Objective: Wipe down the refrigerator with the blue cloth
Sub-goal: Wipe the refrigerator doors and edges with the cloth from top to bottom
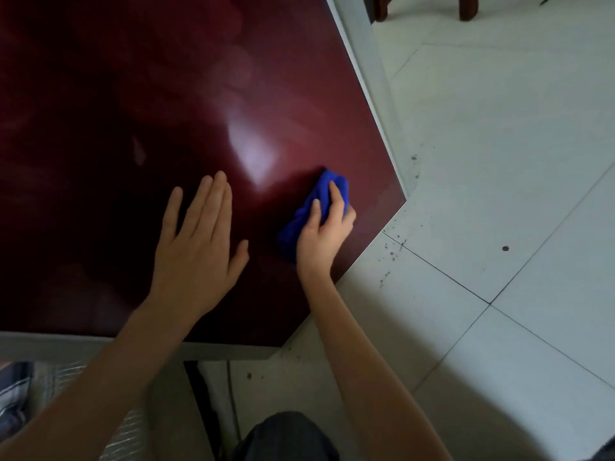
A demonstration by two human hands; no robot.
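Right hand (324, 232), fingers clamped on the bunched blue cloth (312, 207), should press evenly toward the refrigerator (166, 94) corner while the flat, straight-fingered left hand (196, 241) braces.

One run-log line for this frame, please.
phase: wipe | right hand: grips bunched blue cloth against dark red refrigerator, near its corner | left hand: flat on refrigerator, fingers straight

on the dark red refrigerator (133, 111) panel, left hand (196, 247) lies flat; right hand (322, 237) grips the blue cloth (324, 188) near the panel's right edge.
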